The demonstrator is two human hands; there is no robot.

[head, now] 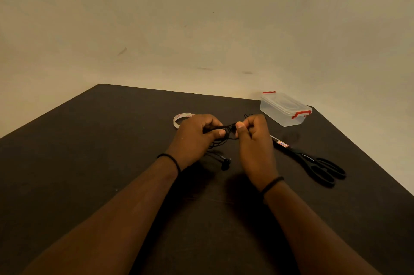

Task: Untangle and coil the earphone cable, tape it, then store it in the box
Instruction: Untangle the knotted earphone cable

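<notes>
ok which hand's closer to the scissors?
Right. The right hand sits just beside the scissors blade tip; the left hand is farther off, across the earphone cable both hands pinch.

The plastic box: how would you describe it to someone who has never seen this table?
Look at the dark table, at its far right corner. There stands a clear plastic box, lid closed, beyond the black scissors. Only it has red latches at both ends.

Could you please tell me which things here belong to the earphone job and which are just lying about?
For the job:
earphone cable, held between left hand and right hand
tape roll
clear box, lid on
scissors, likely for the tape

Just lying about:
nothing that I can see
</notes>
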